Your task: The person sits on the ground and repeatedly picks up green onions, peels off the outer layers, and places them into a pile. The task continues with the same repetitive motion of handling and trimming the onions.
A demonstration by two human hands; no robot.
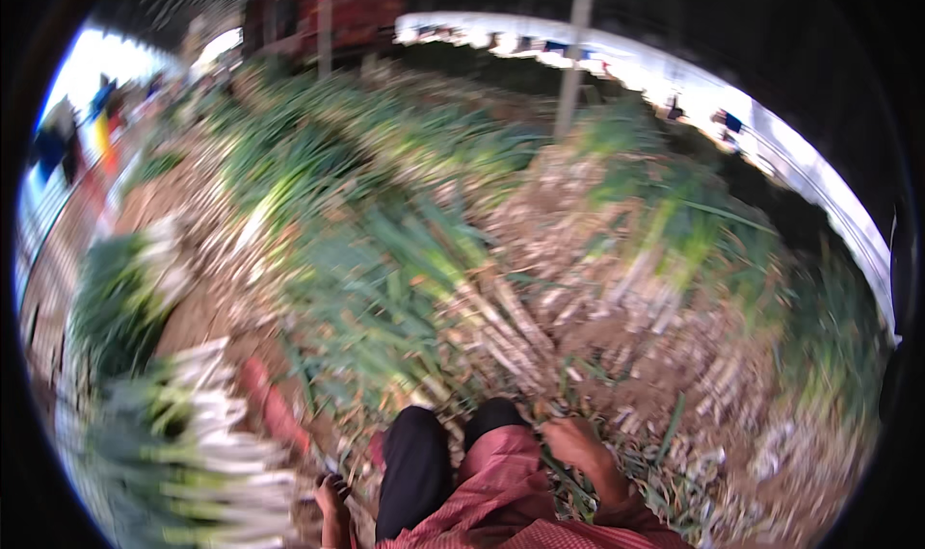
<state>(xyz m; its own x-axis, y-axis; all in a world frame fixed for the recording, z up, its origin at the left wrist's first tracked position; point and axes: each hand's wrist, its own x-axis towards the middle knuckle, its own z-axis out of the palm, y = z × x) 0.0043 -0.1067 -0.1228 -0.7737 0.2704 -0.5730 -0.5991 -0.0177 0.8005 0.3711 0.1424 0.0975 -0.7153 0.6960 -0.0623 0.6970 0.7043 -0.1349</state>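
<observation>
The picture is blurred by motion. My left hand (331,493) is low in the frame, left of my dark-clad knees, beside the white stalks of a row of green onions (224,469); its fingers look curled, but I cannot tell what they hold. My right hand (571,439) is just right of my knees, its fingers bent near the root ends of a loose bundle of green onions (506,325) with soil on their stalks. Whether it grips anything is unclear. A long red object (271,404) lies on the ground between the row and the bundle.
Large heaps of green onions (303,152) spread ahead and to the right (657,260). Peeled-off leaves and scraps (672,477) litter the soil at my right. Metal poles (571,79) rise from the heaps, with a red structure (361,14) behind. Blurred figures are at the far left.
</observation>
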